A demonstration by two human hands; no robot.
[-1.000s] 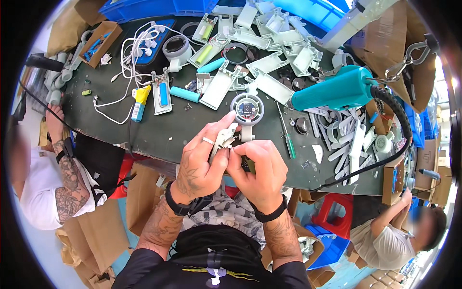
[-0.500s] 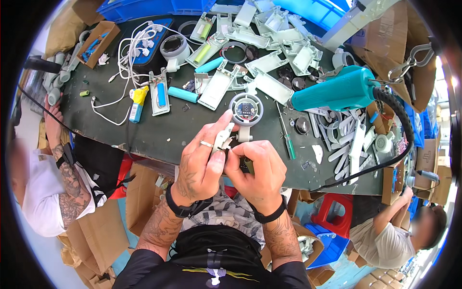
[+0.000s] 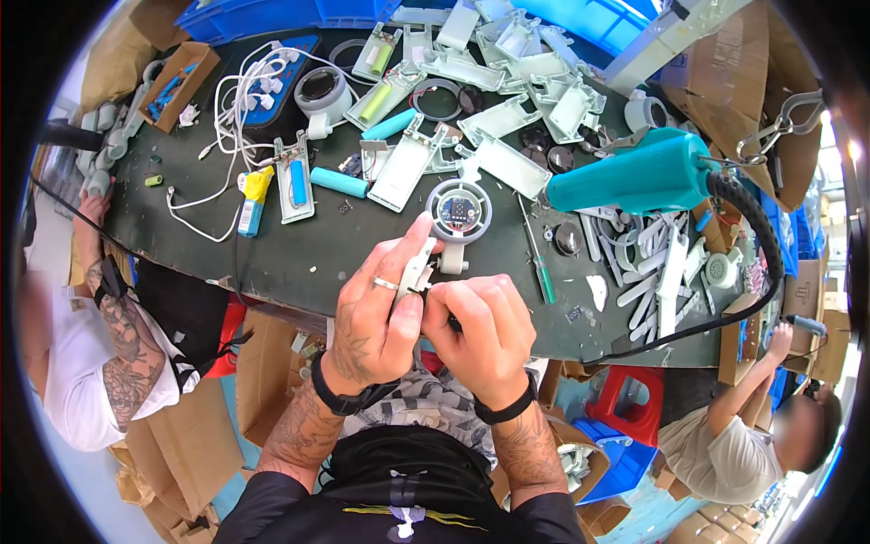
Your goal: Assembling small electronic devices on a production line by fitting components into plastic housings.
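Between thumb and fingers, my left hand (image 3: 373, 317) pinches a small white plastic part (image 3: 416, 270) above the table's near edge. My right hand (image 3: 488, 331) is closed, thumb and forefinger pressed together at that part's right side; what they grip, if anything, is hidden. Just beyond my fingertips lies a round grey housing (image 3: 459, 214), its circuit board and thin wires exposed, with a short stem toward me. To its right are a teal electric screwdriver (image 3: 625, 174) with a black cable and a green-handled screwdriver (image 3: 544, 276).
White plastic shells (image 3: 507, 118) pile up at the back. Blue battery cells (image 3: 340, 181), a yellow-taped pack (image 3: 255, 199) and a tangled white cable (image 3: 237, 118) lie left. Grey-white strips (image 3: 643, 299) spread right. Co-workers sit at both sides, one arm (image 3: 136, 354) at left.
My right fingers have curled in tighter beside the white part. The table's things appear shifted slightly left. The left co-worker's arm has moved a little.
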